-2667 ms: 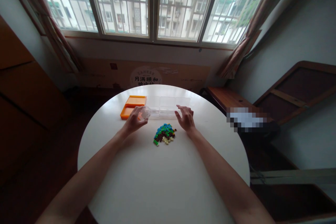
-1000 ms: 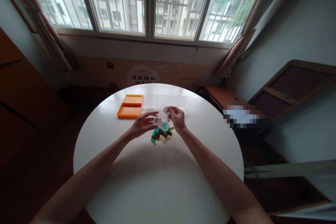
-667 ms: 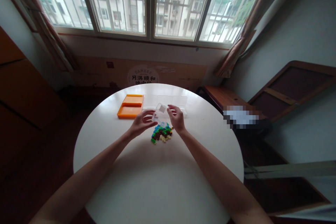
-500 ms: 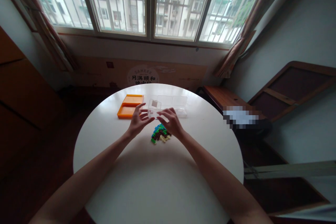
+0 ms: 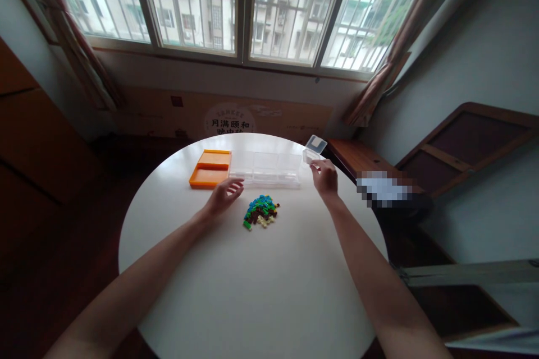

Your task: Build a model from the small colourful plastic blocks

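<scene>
My right hand (image 5: 325,177) grips a small clear plastic box (image 5: 312,155) by its near edge at the right back of the round table. The box's lid (image 5: 316,145) stands open and tilted back, with a pale square on it. Over the table's left middle, my left hand (image 5: 224,195) holds nothing, its fingers apart. Just beyond it lie an orange tray (image 5: 205,184) with two compartments and a row of clear plastic boxes (image 5: 269,183) with raised lids. A heap of small blue, green, brown and cream building bricks (image 5: 261,211) sits on the table between my hands.
The white round table (image 5: 252,286) reaches toward me. Beyond its right edge stands a wooden bench (image 5: 357,160) with a blurred pale item (image 5: 385,188) near it. A printed cardboard panel (image 5: 189,118) leans under the barred window (image 5: 202,5).
My right hand has carried the small clear box from the middle to the right back of the table. My left hand has let go of it and dropped slightly lower.
</scene>
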Demonstrator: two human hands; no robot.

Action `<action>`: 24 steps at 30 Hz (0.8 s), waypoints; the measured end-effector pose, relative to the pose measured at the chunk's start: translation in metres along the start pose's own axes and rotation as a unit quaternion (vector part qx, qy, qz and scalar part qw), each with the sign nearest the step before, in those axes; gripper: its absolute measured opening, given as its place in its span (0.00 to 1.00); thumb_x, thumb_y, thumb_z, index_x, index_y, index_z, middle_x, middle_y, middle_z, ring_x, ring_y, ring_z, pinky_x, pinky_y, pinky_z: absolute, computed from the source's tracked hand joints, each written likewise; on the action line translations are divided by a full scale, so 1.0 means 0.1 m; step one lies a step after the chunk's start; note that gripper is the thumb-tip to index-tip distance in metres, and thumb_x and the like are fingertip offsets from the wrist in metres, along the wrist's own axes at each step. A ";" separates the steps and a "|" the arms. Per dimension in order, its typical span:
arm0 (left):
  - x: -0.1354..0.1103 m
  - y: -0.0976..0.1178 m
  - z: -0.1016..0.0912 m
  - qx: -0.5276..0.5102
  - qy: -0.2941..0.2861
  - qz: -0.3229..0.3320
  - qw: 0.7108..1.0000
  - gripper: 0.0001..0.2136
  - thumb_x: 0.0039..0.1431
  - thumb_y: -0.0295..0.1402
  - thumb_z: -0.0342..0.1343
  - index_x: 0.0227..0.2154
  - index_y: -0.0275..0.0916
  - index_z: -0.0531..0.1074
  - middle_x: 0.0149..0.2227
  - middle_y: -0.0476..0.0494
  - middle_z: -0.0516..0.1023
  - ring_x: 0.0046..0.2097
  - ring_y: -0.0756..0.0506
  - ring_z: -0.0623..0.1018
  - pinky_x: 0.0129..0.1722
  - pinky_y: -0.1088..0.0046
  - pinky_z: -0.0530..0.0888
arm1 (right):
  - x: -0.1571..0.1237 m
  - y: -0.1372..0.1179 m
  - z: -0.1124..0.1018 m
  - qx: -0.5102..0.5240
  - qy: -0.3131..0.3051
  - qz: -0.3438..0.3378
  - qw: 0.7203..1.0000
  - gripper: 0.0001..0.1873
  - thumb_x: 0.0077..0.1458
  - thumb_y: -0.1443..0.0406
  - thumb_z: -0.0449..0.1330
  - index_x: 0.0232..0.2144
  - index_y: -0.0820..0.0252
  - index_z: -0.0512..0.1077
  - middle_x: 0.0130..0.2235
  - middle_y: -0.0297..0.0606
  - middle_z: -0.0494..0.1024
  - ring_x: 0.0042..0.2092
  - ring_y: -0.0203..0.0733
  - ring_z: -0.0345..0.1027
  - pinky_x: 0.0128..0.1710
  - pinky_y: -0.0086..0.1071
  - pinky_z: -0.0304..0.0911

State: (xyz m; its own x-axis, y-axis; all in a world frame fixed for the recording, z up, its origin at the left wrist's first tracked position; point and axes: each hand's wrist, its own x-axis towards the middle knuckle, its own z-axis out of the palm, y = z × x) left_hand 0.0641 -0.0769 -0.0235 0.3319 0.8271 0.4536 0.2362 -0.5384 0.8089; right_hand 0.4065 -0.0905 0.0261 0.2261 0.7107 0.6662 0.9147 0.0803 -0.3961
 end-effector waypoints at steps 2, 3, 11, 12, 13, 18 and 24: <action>0.01 -0.08 0.01 0.027 -0.011 0.010 1.000 0.15 0.58 0.41 0.54 0.39 0.34 0.76 0.34 0.41 0.79 0.33 0.47 0.78 0.34 0.70 0.78 | -0.06 0.18 0.00 -0.041 -0.021 0.044 0.998 0.12 0.55 0.69 0.55 0.39 0.66 0.77 0.39 0.48 0.74 0.36 0.44 0.67 0.43 0.40 0.65; 0.01 -0.10 0.02 0.036 -0.017 0.014 0.999 0.14 0.58 0.41 0.53 0.37 0.35 0.76 0.34 0.41 0.79 0.33 0.47 0.78 0.34 0.70 0.77 | -0.10 0.25 0.02 -0.060 -0.034 0.059 0.996 0.13 0.55 0.69 0.55 0.39 0.66 0.77 0.39 0.48 0.74 0.37 0.45 0.67 0.43 0.40 0.65; -0.08 0.20 -0.08 0.116 -0.136 0.093 0.980 0.19 0.57 0.44 0.60 0.49 0.40 0.74 0.48 0.37 0.74 0.49 0.41 0.75 0.51 0.60 0.73 | -0.37 0.34 0.11 -0.116 -0.157 0.071 0.978 0.14 0.55 0.70 0.54 0.39 0.61 0.79 0.42 0.47 0.74 0.43 0.47 0.67 0.44 0.39 0.65; -0.10 0.24 -0.09 0.123 -0.167 0.105 0.973 0.25 0.54 0.45 0.62 0.53 0.42 0.71 0.52 0.36 0.72 0.53 0.39 0.73 0.54 0.58 0.70 | -0.38 0.31 0.10 -0.119 -0.163 0.069 0.977 0.15 0.55 0.70 0.54 0.40 0.61 0.78 0.43 0.48 0.74 0.43 0.47 0.67 0.43 0.39 0.65; -0.12 0.27 -0.09 0.130 -0.198 0.117 0.965 0.31 0.51 0.47 0.64 0.57 0.43 0.68 0.56 0.35 0.69 0.56 0.37 0.70 0.57 0.55 0.68 | -0.38 0.28 0.09 -0.122 -0.158 0.066 0.978 0.16 0.54 0.71 0.53 0.41 0.61 0.78 0.43 0.49 0.74 0.44 0.48 0.67 0.43 0.40 0.65; -0.21 0.33 0.07 0.168 -0.286 0.160 0.930 0.50 0.40 0.55 0.67 0.66 0.49 0.53 0.68 0.36 0.50 0.67 0.28 0.52 0.64 0.47 0.53 | -0.36 0.00 0.05 -0.070 -0.046 -0.011 0.996 0.18 0.57 0.67 0.51 0.45 0.65 0.76 0.43 0.50 0.73 0.45 0.50 0.66 0.48 0.42 0.64; -0.22 0.32 0.27 0.221 -0.294 0.151 0.917 0.45 0.49 0.57 0.61 0.67 0.48 0.52 0.69 0.36 0.45 0.69 0.29 0.48 0.65 0.47 0.49 | -0.54 -0.42 0.24 0.152 -0.159 -0.182 0.958 0.15 0.62 0.61 0.52 0.38 0.62 0.77 0.39 0.44 0.74 0.43 0.44 0.68 0.47 0.39 0.66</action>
State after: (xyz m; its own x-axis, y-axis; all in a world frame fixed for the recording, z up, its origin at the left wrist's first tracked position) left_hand 0.0889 -0.1166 -0.0170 0.8485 0.4684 0.2464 0.3557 -0.8494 0.3899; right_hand 0.3474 -0.1151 -0.0080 -0.2470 0.7697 0.5887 0.7625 0.5293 -0.3721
